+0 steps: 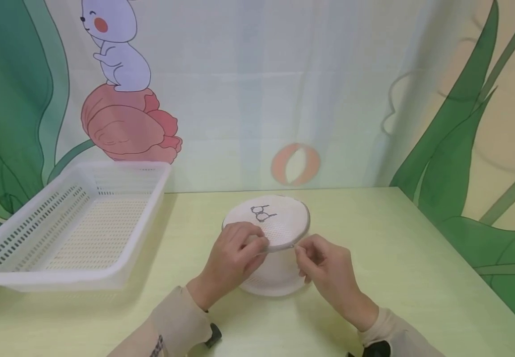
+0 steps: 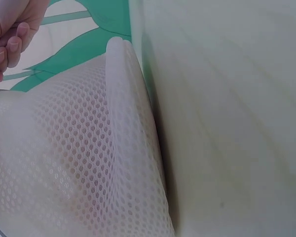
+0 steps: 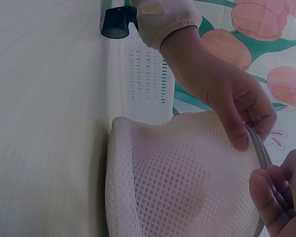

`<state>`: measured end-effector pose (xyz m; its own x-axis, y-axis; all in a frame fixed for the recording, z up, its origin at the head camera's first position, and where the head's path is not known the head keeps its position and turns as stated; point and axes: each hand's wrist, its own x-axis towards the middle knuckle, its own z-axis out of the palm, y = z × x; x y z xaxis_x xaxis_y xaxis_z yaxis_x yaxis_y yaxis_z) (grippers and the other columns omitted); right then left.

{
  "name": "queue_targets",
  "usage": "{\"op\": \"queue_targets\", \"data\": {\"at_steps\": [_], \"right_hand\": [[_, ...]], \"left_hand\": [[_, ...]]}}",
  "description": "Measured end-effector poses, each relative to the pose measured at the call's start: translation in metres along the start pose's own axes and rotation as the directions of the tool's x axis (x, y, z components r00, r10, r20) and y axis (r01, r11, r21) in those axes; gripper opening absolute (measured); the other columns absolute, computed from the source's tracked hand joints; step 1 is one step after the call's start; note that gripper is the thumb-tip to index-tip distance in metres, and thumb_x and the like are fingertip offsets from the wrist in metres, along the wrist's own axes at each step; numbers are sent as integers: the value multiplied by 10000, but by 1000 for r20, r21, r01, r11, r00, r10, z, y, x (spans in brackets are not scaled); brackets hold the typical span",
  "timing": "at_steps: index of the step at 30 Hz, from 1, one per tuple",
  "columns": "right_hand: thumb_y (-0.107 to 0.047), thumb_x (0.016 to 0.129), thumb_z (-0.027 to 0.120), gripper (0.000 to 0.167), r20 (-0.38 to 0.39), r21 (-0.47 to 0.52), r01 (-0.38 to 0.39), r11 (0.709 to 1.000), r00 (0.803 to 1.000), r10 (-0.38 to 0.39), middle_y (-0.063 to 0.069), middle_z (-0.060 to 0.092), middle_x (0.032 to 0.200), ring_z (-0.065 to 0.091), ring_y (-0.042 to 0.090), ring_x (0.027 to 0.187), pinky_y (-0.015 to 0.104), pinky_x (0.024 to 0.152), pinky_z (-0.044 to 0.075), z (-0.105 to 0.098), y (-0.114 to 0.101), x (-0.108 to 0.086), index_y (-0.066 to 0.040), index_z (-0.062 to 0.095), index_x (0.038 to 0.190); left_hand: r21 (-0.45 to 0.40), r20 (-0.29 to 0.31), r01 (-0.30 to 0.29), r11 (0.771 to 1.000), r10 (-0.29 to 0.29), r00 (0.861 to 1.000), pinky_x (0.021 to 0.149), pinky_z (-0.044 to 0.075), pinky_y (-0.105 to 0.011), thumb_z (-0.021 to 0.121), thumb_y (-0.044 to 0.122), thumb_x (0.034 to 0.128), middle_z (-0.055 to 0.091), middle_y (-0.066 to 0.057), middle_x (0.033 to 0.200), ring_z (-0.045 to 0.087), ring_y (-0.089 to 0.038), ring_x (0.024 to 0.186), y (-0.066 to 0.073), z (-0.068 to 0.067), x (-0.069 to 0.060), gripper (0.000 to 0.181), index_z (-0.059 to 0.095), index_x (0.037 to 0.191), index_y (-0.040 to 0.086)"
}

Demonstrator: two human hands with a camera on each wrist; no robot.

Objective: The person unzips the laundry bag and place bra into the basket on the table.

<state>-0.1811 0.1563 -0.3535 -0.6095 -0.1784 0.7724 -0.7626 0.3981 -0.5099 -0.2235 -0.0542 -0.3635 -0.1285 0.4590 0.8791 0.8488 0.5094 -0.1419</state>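
A round white mesh bag (image 1: 284, 218) with a grey zipper rim and a dark line drawing on top stands on the table. The left hand (image 1: 235, 250) grips its near rim, thumb outside and fingers over the top. Just right of it, the right hand (image 1: 326, 267) pinches at the zipper edge with thumb and forefinger; the other fingers are curled. In the right wrist view the left hand (image 3: 222, 94) holds the rim (image 3: 259, 148) beside the right hand (image 3: 281, 197). The mesh side (image 2: 84, 133) fills much of the left wrist view.
A white perforated plastic basket (image 1: 125, 238) stands at the left of the pale green table (image 1: 400, 277). Behind the table hangs a printed curtain (image 1: 222, 99) with a rabbit and leaves.
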Motion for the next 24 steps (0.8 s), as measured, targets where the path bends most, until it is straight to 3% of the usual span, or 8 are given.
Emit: {"op": "queue_targets", "data": {"at_steps": [24], "right_hand": [[116, 803, 653, 185, -18, -1, -20, 1000, 1000, 20, -25, 584, 588, 527, 42, 443, 141, 388, 436, 0, 6, -1, -63, 612, 786]], "left_hand": [[-72, 27, 19, 997, -17, 999, 795, 505, -353, 754, 27, 728, 624, -81, 959, 591, -241, 889, -13, -7, -10, 199, 642, 889, 61]]}}
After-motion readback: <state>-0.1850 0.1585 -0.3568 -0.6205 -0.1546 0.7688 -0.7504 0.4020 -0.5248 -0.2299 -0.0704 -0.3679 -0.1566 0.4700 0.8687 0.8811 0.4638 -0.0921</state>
